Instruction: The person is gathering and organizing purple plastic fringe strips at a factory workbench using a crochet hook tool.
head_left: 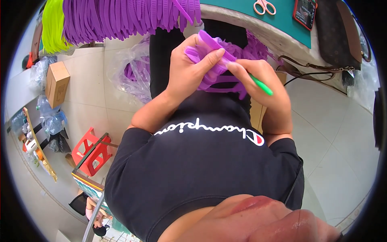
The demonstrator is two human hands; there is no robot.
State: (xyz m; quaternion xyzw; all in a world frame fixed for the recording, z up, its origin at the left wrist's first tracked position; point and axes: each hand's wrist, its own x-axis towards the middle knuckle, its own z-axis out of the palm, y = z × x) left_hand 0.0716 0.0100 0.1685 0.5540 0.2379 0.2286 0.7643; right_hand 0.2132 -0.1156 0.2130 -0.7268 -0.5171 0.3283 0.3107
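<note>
My left hand (186,66) is closed around a bunch of purple rubbery strips (209,43), its thumb pressed on top of them. The strips loop and fan out above my lap. Close beside it, my right hand (268,76) grips a slim tool with a bright green handle (261,84). The handle slants out below my fingers, and the tool's working end is hidden at the strips. My right fingertips meet the bunch near my left thumb. More purple strips (256,48) lie just beyond, partly behind my hands.
Purple strips (129,18) hang thickly over the table edge, beside yellow-green ones (53,26). Pink-handled scissors (265,7) and a phone (305,14) rest on the green mat (282,26). A brown bag (336,34) is at right. Left are a plastic bag (133,78), carton (57,84) and red stool (92,151).
</note>
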